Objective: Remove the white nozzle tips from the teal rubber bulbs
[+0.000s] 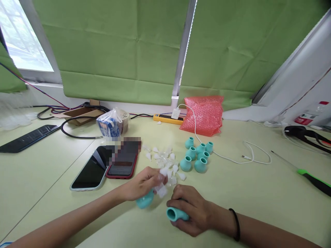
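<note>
My left hand point(146, 182) is closed, its thumb and fingers pinching a small translucent white plastic tip point(164, 171). Below that palm shows a teal rubber bulb point(144, 200), with a clear plastic piece point(161, 190) beside it; whether the hand grips these too, I cannot tell. My right hand point(192, 210) is wrapped round another teal rubber bulb point(177, 214), whose open neck points left. Beyond my hands lies a loose pile of clear and white plastic tips point(165, 158). To its right stand several teal bulbs point(200, 165), necks upward.
Two phones point(91, 168) point(122, 162) lie left of the pile. Behind are a plastic-wrapped bundle point(111, 124), a yellow power strip point(168, 119) and a red bubble-wrap package point(203, 115). A white cable point(232, 160), a screwdriver point(307, 175) and a bottle point(311, 113) are on the right.
</note>
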A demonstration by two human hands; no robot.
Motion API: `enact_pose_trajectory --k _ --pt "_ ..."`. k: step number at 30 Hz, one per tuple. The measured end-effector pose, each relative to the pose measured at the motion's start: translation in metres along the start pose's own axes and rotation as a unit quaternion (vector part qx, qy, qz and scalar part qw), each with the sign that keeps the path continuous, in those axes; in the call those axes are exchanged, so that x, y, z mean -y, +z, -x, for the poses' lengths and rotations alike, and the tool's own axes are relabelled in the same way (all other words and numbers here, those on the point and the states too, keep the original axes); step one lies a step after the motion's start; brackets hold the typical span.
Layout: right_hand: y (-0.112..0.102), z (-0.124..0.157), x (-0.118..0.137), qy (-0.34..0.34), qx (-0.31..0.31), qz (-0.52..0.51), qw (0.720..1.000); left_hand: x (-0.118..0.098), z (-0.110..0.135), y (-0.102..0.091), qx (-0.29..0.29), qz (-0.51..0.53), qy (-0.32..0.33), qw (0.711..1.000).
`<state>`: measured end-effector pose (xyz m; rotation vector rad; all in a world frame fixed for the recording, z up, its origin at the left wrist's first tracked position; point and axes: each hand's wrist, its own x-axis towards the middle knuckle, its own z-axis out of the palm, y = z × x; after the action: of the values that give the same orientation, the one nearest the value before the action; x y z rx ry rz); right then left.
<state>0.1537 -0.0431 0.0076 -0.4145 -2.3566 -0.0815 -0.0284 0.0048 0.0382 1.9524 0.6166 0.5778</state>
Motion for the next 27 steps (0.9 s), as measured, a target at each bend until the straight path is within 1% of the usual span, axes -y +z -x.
enact_pose_trajectory --k 2,4,6,8,12,14,17,20,21,23,24,26,27 --pt "0.0 0.001 0.0 0.025 -0.011 -0.013 1.0 0.001 -0.002 -0.005 -0.087 -0.108 0.018 0.99" --pt "0.002 0.002 0.0 0.036 -0.021 -0.017 0.999 0.005 -0.005 -0.009 -0.16 -0.226 0.016 0.961" --pt "0.003 0.002 -0.001 0.052 -0.026 -0.015 0.998 0.012 -0.007 -0.009 -0.19 -0.318 -0.001 0.929" --pt "0.003 0.0 -0.001 0.063 -0.032 -0.014 0.997 0.022 -0.008 -0.007 -0.183 -0.387 -0.001 0.904" --pt "0.003 -0.001 -0.002 0.081 -0.041 -0.016 0.996 0.039 -0.01 -0.002 -0.155 -0.485 0.028 0.86" --pt "0.003 -0.001 -0.003 0.091 -0.056 -0.01 0.994 0.044 -0.01 -0.001 -0.166 -0.512 0.039 0.842" --pt "0.001 -0.001 -0.005 0.096 -0.084 0.01 0.992 0.045 -0.009 0.001 -0.188 -0.532 0.054 0.824" --pt "-0.014 -0.012 -0.013 0.12 -0.116 0.048 0.985 0.042 -0.008 0.004 -0.18 -0.545 0.083 0.815" --pt "-0.022 -0.018 -0.018 0.143 -0.127 0.063 0.98 0.04 -0.007 0.005 -0.171 -0.547 0.091 0.814" --pt "-0.04 -0.033 -0.031 0.212 -0.155 0.101 0.96 0.035 -0.004 0.006 -0.148 -0.546 0.101 0.818" --pt "-0.048 -0.04 -0.039 0.24 -0.155 0.111 0.952 0.033 -0.003 0.007 -0.137 -0.543 0.104 0.822" --pt "-0.059 -0.051 -0.059 0.285 -0.125 0.12 0.943 0.028 0.0 0.007 -0.12 -0.536 0.111 0.828" --pt "-0.062 -0.054 -0.069 0.317 -0.088 0.126 0.936 0.027 0.001 0.007 -0.113 -0.534 0.116 0.83"
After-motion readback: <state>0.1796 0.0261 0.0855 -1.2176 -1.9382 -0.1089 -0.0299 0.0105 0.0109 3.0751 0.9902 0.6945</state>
